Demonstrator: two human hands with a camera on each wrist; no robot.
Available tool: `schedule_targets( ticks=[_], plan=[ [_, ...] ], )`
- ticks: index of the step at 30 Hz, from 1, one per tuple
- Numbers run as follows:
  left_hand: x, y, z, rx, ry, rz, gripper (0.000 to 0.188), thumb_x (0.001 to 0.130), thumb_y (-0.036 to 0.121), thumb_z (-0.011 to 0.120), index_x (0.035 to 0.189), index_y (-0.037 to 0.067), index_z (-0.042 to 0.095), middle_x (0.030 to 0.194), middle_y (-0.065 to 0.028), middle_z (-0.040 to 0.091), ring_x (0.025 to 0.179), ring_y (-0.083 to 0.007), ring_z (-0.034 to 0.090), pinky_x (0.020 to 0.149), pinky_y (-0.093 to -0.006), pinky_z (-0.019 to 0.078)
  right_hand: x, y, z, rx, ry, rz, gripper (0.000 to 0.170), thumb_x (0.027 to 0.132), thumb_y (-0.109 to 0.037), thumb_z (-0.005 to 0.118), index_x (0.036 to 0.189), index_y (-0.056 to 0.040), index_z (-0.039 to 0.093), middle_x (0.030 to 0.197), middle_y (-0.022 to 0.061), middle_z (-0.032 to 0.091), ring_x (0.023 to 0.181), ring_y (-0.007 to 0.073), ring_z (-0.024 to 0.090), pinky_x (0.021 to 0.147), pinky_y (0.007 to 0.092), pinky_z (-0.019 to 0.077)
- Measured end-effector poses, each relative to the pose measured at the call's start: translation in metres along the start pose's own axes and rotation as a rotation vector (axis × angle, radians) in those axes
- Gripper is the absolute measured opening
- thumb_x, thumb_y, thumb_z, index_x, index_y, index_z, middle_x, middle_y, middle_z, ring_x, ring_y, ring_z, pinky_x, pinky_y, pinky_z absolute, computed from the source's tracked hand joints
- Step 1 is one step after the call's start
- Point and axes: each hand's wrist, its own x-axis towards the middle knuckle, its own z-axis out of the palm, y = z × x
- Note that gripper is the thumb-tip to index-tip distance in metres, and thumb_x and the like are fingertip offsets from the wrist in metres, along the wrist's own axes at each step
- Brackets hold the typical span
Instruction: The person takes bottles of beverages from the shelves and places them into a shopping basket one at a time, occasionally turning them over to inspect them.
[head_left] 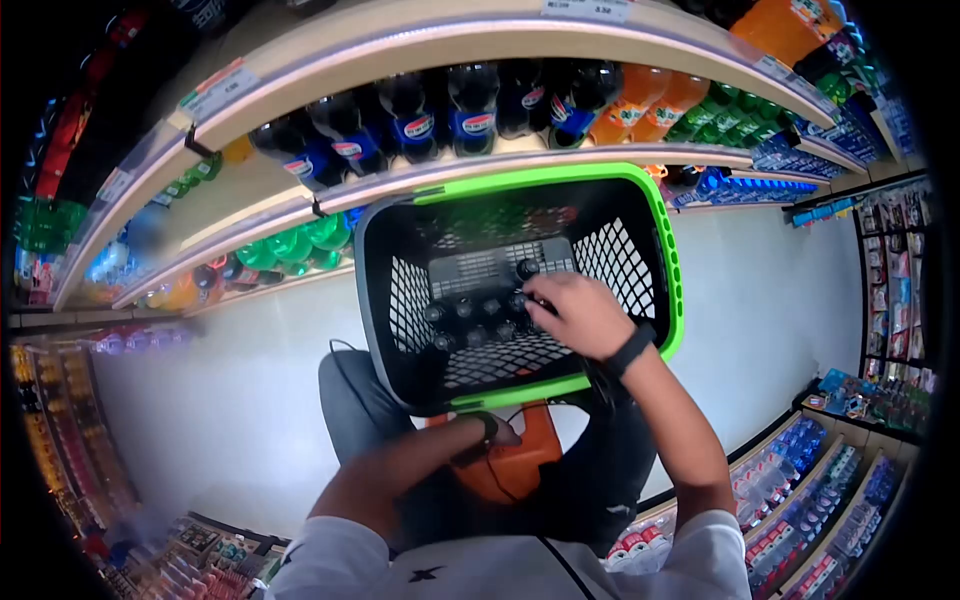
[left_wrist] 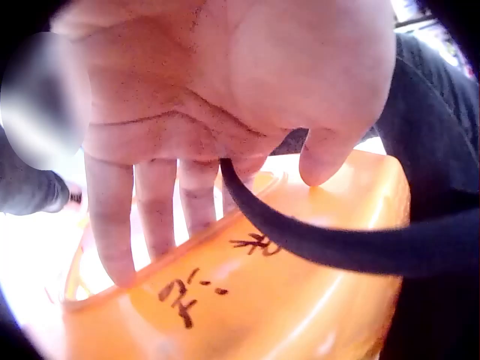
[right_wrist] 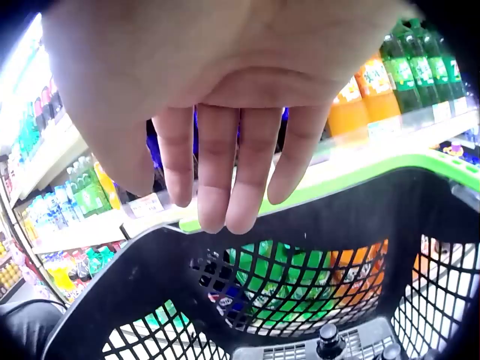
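A black shopping basket (head_left: 400, 375) with a bright green rim stands before the person's knees. Inside it, several dark bottles (head_left: 465, 308) with black caps stand upright; one bottle cap (right_wrist: 328, 334) shows low in the right wrist view. Over them reaches the right hand (head_left: 582, 312), its fingertips close above the caps in the head view. Its fingers (right_wrist: 214, 187) hang loosely extended, holding nothing. Between the legs, the left hand (left_wrist: 217, 97) hangs over an orange plastic stool (left_wrist: 247, 300) with black handwriting. Its fingers point down, relaxed, by the stool's edge; a dark cord (left_wrist: 322, 244) crosses beneath the palm.
Shelves (head_left: 600, 165) behind the basket carry cola bottles (head_left: 410, 120), orange soda bottles (head_left: 650, 100) and green bottles (head_left: 725, 115). Pale floor (head_left: 230, 370) shows on both sides. More stocked shelves (head_left: 810, 500) stand at the lower right.
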Motion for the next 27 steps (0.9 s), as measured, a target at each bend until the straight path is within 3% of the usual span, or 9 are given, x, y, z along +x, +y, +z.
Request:
schedule_targets(
  ticks=[5, 7, 9, 15, 17, 20, 21, 25, 27],
  plan=[
    [-0.06, 0.019, 0.006, 0.491, 0.483, 0.424, 0.041, 0.089, 0.032, 0.048, 0.103, 0.001, 0.07, 0.099, -0.0191, 0.068, 0.092, -0.0333, 0.064, 0.083, -0.0425, 0.0492, 0.015, 0.064, 0.061, -0.04, -0.227, 0.207, 0.03, 0.085, -0.034, 0.063, 0.1, -0.0095, 0.069, 0.093, 0.0176, 0.071, 0.092, 0.0373, 0.067, 0.083, 0.0464, 0.0525],
    [-0.086, 0.025, 0.023, 0.355, 0.461, 0.389, 0.035, 0.097, 0.029, 0.044, 0.108, 0.002, 0.065, 0.101, -0.0198, 0.067, 0.097, -0.0341, 0.063, 0.085, -0.0404, 0.0481, 0.012, 0.067, 0.083, -0.079, -0.278, 0.239, 0.031, 0.084, -0.036, 0.063, 0.1, -0.0103, 0.07, 0.098, 0.0166, 0.071, 0.096, 0.0368, 0.066, 0.085, 0.0459, 0.0519],
    [-0.19, 0.041, 0.013, 0.141, 0.678, 0.786, 0.032, 0.097, 0.029, 0.05, 0.107, 0.002, 0.065, 0.101, -0.0189, 0.067, 0.097, -0.0338, 0.063, 0.085, -0.0405, 0.0492, 0.022, 0.08, 0.1, -0.17, -0.458, 0.321, 0.035, 0.082, -0.037, 0.063, 0.103, -0.0103, 0.07, 0.107, 0.0166, 0.07, 0.105, 0.0351, 0.064, 0.092, 0.0449, 0.0502],
    [-0.306, -0.009, -0.041, -0.315, 1.509, 0.836, 0.029, 0.098, 0.023, 0.057, 0.118, 0.004, 0.064, 0.103, -0.0081, 0.07, 0.099, -0.0175, 0.065, 0.087, -0.0298, 0.049, 0.015, 0.085, 0.171, -0.103, -0.483, 0.491, 0.042, 0.083, -0.036, 0.061, 0.111, -0.0064, 0.071, 0.119, 0.0197, 0.066, 0.111, 0.0376, 0.062, 0.097, 0.0464, 0.0483],
    [-0.314, -0.037, -0.054, -0.363, 1.745, 0.713, 0.028, 0.098, 0.021, 0.057, 0.118, 0.003, 0.065, 0.102, -0.0051, 0.07, 0.098, -0.0126, 0.062, 0.087, -0.0268, 0.0477, 0.029, 0.11, 0.208, -0.224, -0.804, 0.386, 0.045, 0.083, -0.035, 0.06, 0.112, -0.0028, 0.069, 0.12, 0.0232, 0.065, 0.113, 0.0388, 0.061, 0.097, 0.0461, 0.0484],
    [-0.315, -0.057, -0.048, -0.361, 1.742, 0.658, 0.028, 0.098, 0.021, 0.058, 0.119, 0.003, 0.065, 0.106, -0.0051, 0.07, 0.099, -0.0118, 0.061, 0.088, -0.0254, 0.0464, 0.028, 0.093, 0.205, -0.117, -0.585, 0.491, 0.041, 0.087, -0.034, 0.062, 0.117, -0.0064, 0.066, 0.107, 0.0163, 0.071, 0.097, 0.0297, 0.069, 0.084, 0.0412, 0.0533],
    [-0.32, -0.061, -0.039, -0.371, 1.695, 0.654, 0.028, 0.099, 0.019, 0.056, 0.119, 0.002, 0.065, 0.108, -0.0052, 0.07, 0.102, -0.0124, 0.062, 0.091, -0.0253, 0.0457, 0.028, 0.086, 0.199, -0.067, -0.543, 0.514, 0.043, 0.085, -0.036, 0.058, 0.114, -0.0072, 0.068, 0.119, 0.0206, 0.066, 0.114, 0.0378, 0.061, 0.095, 0.0445, 0.0491],
    [-0.349, -0.079, 0.01, -0.363, 1.813, 0.826, 0.024, 0.099, 0.012, 0.054, 0.117, 0.0, 0.065, 0.109, -0.0072, 0.07, 0.103, -0.0138, 0.064, 0.092, -0.0243, 0.0463, 0.034, 0.084, 0.185, -0.016, -0.472, 0.31, 0.04, 0.086, -0.036, 0.059, 0.113, -0.0071, 0.067, 0.111, 0.0183, 0.069, 0.106, 0.0362, 0.064, 0.091, 0.0431, 0.0499],
    [-0.365, -0.089, 0.038, -0.361, 1.842, 0.702, 0.026, 0.101, 0.011, 0.05, 0.119, -0.002, 0.064, 0.116, -0.0097, 0.067, 0.112, -0.016, 0.061, 0.101, -0.0266, 0.0428, 0.024, 0.079, 0.177, 0.141, -0.32, 0.236, 0.037, 0.088, -0.033, 0.06, 0.114, -0.0072, 0.065, 0.106, 0.0156, 0.07, 0.101, 0.035, 0.066, 0.089, 0.0426, 0.0506]
  ],
)
